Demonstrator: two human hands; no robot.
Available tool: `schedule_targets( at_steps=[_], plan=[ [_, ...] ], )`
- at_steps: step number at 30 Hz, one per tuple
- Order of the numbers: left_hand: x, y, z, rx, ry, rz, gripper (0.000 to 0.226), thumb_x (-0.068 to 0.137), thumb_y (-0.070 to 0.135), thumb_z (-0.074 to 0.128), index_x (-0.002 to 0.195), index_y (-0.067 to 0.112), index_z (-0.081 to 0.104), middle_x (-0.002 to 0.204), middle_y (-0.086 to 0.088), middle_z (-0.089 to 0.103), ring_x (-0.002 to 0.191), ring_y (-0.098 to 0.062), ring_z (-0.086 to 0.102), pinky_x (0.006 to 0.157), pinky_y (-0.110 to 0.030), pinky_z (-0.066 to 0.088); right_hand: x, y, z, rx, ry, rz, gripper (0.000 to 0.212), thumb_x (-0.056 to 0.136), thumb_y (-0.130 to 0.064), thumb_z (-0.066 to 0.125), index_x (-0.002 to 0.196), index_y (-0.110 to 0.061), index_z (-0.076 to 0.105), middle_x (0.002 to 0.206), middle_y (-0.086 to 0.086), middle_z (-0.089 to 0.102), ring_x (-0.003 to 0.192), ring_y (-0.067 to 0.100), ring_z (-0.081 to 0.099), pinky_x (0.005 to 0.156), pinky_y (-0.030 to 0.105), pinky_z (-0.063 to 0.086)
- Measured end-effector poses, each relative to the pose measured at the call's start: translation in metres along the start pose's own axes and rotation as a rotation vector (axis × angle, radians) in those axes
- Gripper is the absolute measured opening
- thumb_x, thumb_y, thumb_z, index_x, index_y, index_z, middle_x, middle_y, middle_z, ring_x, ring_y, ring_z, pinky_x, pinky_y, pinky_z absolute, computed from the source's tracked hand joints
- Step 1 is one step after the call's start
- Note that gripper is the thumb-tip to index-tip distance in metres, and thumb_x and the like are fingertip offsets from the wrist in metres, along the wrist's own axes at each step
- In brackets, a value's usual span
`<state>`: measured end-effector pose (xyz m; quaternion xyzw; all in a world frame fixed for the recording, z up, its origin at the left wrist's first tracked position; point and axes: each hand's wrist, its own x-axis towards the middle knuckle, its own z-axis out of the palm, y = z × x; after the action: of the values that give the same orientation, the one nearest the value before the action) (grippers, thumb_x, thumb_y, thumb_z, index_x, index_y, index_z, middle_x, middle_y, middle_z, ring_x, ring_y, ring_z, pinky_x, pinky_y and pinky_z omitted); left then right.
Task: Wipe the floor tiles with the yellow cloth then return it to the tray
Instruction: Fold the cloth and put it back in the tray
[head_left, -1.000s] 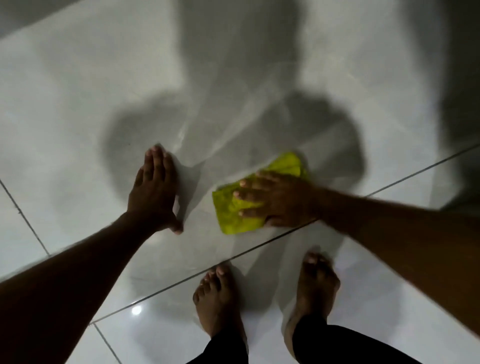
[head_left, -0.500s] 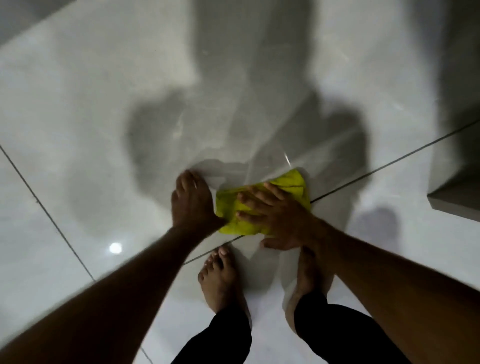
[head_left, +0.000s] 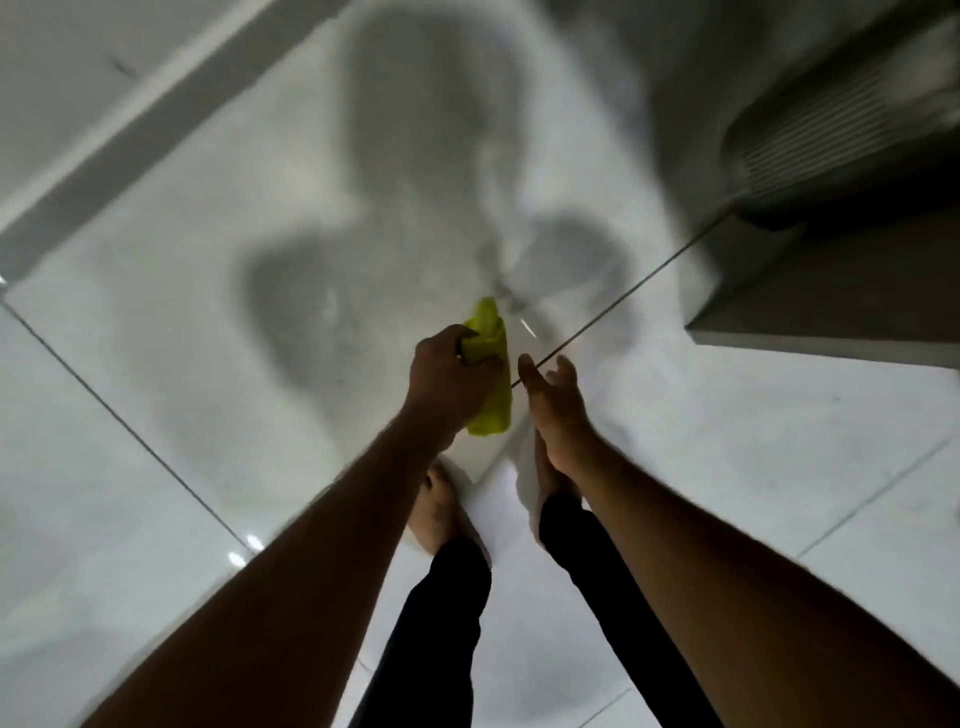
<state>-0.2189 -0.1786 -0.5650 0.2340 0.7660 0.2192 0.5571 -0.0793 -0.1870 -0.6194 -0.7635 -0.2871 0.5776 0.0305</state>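
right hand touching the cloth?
Apart. The head view shows the open right hand beside the cloth with a strip of floor between them; the left hand grips it.

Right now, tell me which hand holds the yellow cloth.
The left hand, fist closed around the bunched yellow cloth; the right hand beside it is open and empty.

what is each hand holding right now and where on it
The left hand grips the yellow cloth bunched around its middle, both ends hanging free. The right hand is open and holds nothing.

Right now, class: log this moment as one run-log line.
phase: wiping done, cloth lifted | left hand: gripping yellow cloth | right hand: open, empty | tray: unseen
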Motion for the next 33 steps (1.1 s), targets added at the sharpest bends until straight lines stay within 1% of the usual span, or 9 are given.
schedule_targets(
  at_steps=[4,7,9,14,18,23,25,29,33],
  plan=[
    [-0.131,0.135,-0.067,-0.103,-0.131,0.15,0.01,0.071,0.02,0.065,0.078,0.026,0.061,0.072,0.006,0.066,0.071,-0.018,0.064,0.057,-0.028,0.051,-0.148,-0.085,-0.057,0.521,-0.31,0.06,0.066,0.094,-0.064,0.049,0.14,-0.018,0.045,0.135,0.006,0.055,0.124,0.027,0.052,0.101,0.052,0.045],
    [-0.226,0.229,-0.13,-0.145,-0.165,0.279,0.016,0.073,0.028,0.073,0.078,0.02,0.059,0.066,0.007,0.061,0.061,-0.01,0.059,0.046,-0.024,0.046,-0.258,-0.156,-0.101,0.777,-0.504,-0.038,0.064,0.093,-0.064,0.046,0.142,-0.022,0.052,0.142,0.012,0.058,0.13,0.033,0.056,0.108,0.059,0.043],
    [-0.289,0.282,-0.171,-0.181,-0.175,0.344,0.026,0.074,0.032,0.077,0.088,0.016,0.063,0.081,-0.003,0.069,0.073,-0.016,0.067,0.055,-0.03,0.055,-0.328,-0.202,-0.135,0.879,-0.518,-0.052,0.067,0.087,-0.062,0.055,0.138,-0.018,0.057,0.14,0.014,0.061,0.128,0.033,0.058,0.112,0.057,0.041],
    [-0.405,0.354,-0.252,-0.312,-0.131,0.399,0.025,0.075,0.035,0.077,0.094,0.019,0.073,0.091,-0.007,0.077,0.085,-0.026,0.073,0.059,-0.038,0.058,-0.472,-0.287,-0.214,0.865,-0.686,-0.355,0.046,0.062,-0.018,0.09,0.106,-0.009,0.077,0.109,0.015,0.077,0.099,0.029,0.074,0.087,0.046,0.062],
    [-0.461,0.358,-0.278,-0.27,0.035,0.5,0.035,0.073,0.049,0.076,0.086,0.017,0.072,0.069,-0.002,0.071,0.058,-0.018,0.066,0.042,-0.032,0.049,-0.549,-0.314,-0.252,0.608,-0.591,-0.539,0.034,0.07,0.009,0.075,0.095,-0.013,0.08,0.1,0.011,0.079,0.093,0.026,0.076,0.072,0.036,0.064],
    [-0.482,0.365,-0.263,-0.267,0.142,0.544,0.028,0.08,0.046,0.07,0.073,0.019,0.067,0.055,0.003,0.06,0.052,-0.016,0.056,0.037,-0.025,0.041,-0.594,-0.315,-0.275,0.405,-0.257,-0.663,0.023,0.088,-0.005,0.07,0.11,-0.003,0.069,0.107,0.026,0.073,0.093,0.037,0.07,0.085,0.051,0.057],
    [-0.482,0.374,-0.251,-0.261,0.137,0.545,0.028,0.083,0.044,0.068,0.073,0.018,0.067,0.058,0.001,0.06,0.054,-0.019,0.056,0.038,-0.026,0.042,-0.6,-0.315,-0.286,0.339,-0.088,-0.709,0.016,0.089,-0.018,0.073,0.096,-0.003,0.071,0.087,0.021,0.073,0.077,0.03,0.068,0.071,0.042,0.055],
    [-0.484,0.401,-0.21,-0.257,0.035,0.58,0.028,0.075,0.052,0.07,0.075,0.024,0.073,0.067,-0.001,0.072,0.065,-0.014,0.07,0.048,-0.026,0.051,-0.592,-0.327,-0.327,0.219,0.263,-0.778,0.04,0.09,-0.035,0.071,0.073,0.001,0.063,0.066,0.012,0.06,0.064,0.022,0.055,0.063,0.04,0.05],
    [-0.474,0.438,-0.152,-0.187,-0.093,0.564,0.04,0.067,0.045,0.081,0.094,0.019,0.066,0.091,-0.01,0.071,0.082,-0.028,0.071,0.058,-0.046,0.061,-0.568,-0.346,-0.404,0.208,0.237,-0.725,0.036,0.086,-0.043,0.073,0.075,-0.011,0.064,0.07,0.009,0.068,0.065,0.026,0.065,0.065,0.037,0.054]
  ],
)
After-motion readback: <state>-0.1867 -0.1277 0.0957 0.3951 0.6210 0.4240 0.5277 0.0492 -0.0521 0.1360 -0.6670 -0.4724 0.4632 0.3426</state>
